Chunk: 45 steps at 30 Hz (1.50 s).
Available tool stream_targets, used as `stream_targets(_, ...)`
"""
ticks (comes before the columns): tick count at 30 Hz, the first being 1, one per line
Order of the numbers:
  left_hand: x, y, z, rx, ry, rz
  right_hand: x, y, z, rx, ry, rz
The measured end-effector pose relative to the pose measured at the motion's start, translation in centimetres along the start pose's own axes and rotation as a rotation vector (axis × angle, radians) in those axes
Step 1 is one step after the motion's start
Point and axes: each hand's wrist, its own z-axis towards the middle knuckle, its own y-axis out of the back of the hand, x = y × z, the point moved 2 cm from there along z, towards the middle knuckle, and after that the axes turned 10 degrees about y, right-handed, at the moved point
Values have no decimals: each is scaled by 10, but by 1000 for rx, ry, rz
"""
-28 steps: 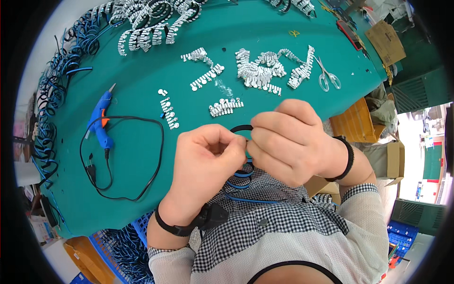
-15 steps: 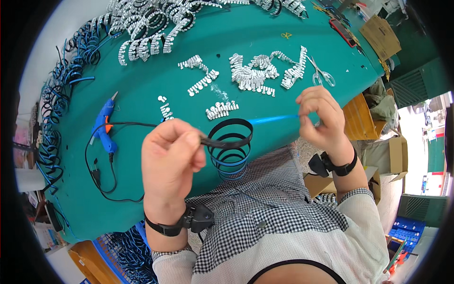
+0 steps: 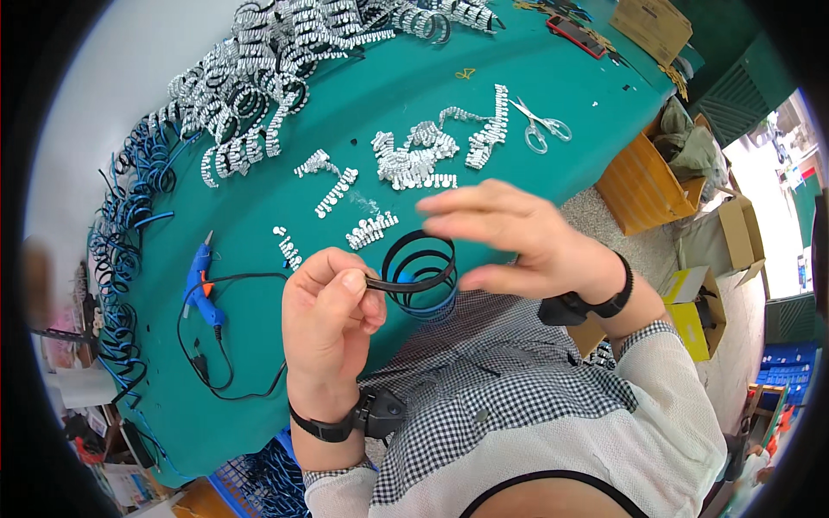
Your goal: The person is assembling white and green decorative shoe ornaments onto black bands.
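Between the thumb and fingers of my left hand (image 3: 330,321) is the end of a coiled black strip (image 3: 413,286). Its loops hang to the right of that hand, with blue showing on the lower turns. My right hand (image 3: 522,242) is beside the coil's upper right, thumb and fingers spread apart, slightly blurred and with nothing in it. Beyond the hands, short lengths of white beaded trim (image 3: 419,164) lie bunched on the green table (image 3: 259,207). A smaller white piece (image 3: 371,231) rests just past the coil.
A blue glue gun (image 3: 203,281) with a black cord lies at left. Scissors (image 3: 540,128) and a red-edged phone (image 3: 576,36) are toward the far right. Blue-black coils (image 3: 129,250) line the left edge; white-trimmed coils (image 3: 285,52) heap at the back. Cardboard boxes (image 3: 648,186) stand off the right edge.
My right hand has come left to the coil and its fingers have spread; the blue strip stretched toward it no longer shows there. My left hand still holds the strip's end. The view has shifted.
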Motion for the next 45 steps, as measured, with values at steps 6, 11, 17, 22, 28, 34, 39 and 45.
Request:
stream_targets(6, -10, -3, -3, -115, -105, 50, -4, -5, 2, -15, 73, 180)
stream_targets(11, 5, 8, 0, 111, -36, 371, 3, 12, 3, -35, 21, 221)
stream_targets(17, 4, -13, -2, 132, -72, 475, 12, 21, 3, 13, 19, 247)
stream_targets(22, 10, -12, -1, 11, -149, 398, 17, 31, 2, 4, 52, 193)
stream_targets(28, -28, -39, -14, -297, -471, 970, 11, 52, 3, -5, 25, -360)
stream_targets(34, 5, -91, -41, -91, -845, 1426, -20, 74, 8, -618, -333, -183)
stream_targets(39, 6, -11, -2, -400, -584, 1461, -61, 123, -27, -854, -393, 362)
stream_targets(45, -83, 84, -62, -711, -603, 1400, -92, 205, -104, -831, -527, 175)
